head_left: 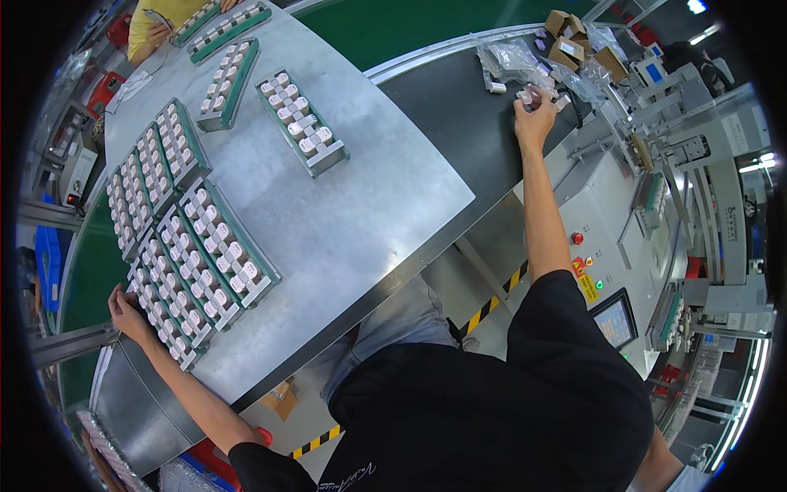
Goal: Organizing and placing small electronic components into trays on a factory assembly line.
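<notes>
On the left of the metal table stand several green-sided trays (232, 238), set close together and filled with rows of white-topped cylinders. My left hand (127, 316) is beside the outer edge of this group, its fingers loosely apart with nothing visible in them; whether it touches a tray I cannot tell. Far to the right, my right hand (535, 119) reaches over the dark worktop next to a heap of clear plastic bags (510, 62). Its fingers are closed round small whitish translucent pieces (525, 97), too small to name exactly.
A single filled tray (302, 123) stands mid-table, another (228, 84) farther left. Across the table a person in a yellow sleeve (147, 34) handles more trays. Opened cardboard boxes (567, 51) lie at the back right. A machine panel with a red button (577, 238) and screen stands at my right.
</notes>
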A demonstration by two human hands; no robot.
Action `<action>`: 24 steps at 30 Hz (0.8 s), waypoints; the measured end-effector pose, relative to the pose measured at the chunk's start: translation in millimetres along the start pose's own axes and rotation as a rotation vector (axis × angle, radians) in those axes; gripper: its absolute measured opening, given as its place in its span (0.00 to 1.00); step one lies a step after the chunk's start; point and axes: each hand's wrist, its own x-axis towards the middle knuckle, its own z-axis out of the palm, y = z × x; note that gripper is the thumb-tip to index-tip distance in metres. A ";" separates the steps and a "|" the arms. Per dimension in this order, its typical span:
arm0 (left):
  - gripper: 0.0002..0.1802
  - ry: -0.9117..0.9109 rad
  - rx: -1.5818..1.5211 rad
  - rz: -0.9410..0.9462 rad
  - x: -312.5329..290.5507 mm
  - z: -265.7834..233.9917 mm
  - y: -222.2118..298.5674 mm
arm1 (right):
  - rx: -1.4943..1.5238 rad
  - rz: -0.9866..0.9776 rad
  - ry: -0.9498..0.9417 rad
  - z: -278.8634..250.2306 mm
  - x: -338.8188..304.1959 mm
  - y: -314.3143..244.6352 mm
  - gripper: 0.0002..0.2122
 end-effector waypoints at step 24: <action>0.12 -0.014 0.022 0.028 2.4 -2.9 -6.1 | 0.305 0.058 -0.040 -0.7 -1.2 -6.5 0.11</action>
